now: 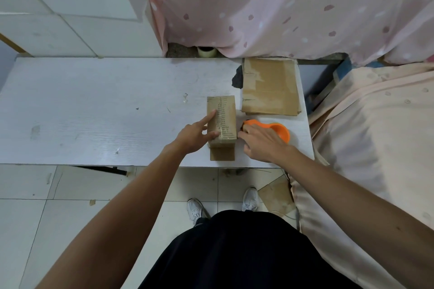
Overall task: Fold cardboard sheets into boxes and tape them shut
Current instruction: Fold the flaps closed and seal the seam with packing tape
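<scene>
Here's the small cardboard box (223, 119), sitting on the white table (94, 110) toward its right end, long side running away from the person. A shiny strip of clear tape runs down the middle seam of its top. At the near end a brown flap (222, 154) sticks out flat on the table, close to the edge. The left hand (193, 136) is on the box: index finger laid straight along the top left edge, thumb pressed across the near end of the top, the other fingers tucked at the left side where I can't make them out. Just right of the box, the right hand (260, 144) covers the near part of the orange tape dispenser (273, 128), fingers curled over it in a grip, fingertips almost at the box's right wall. The dispenser's round end pokes out beyond the knuckles, and the dispenser rests on the table. Behind the dispenser, a stack of flat cardboard sheets (270, 87) lies at the table's far right corner, apart from the box. Left of that stack there's a dark ragged patch (237, 77) in the tabletop. A pink spotted curtain (281, 7) hangs behind, a peach-covered bed (375, 136) lies right beside the table, and white shoes (195, 209) stand on the tiled floor (47, 218) below.
</scene>
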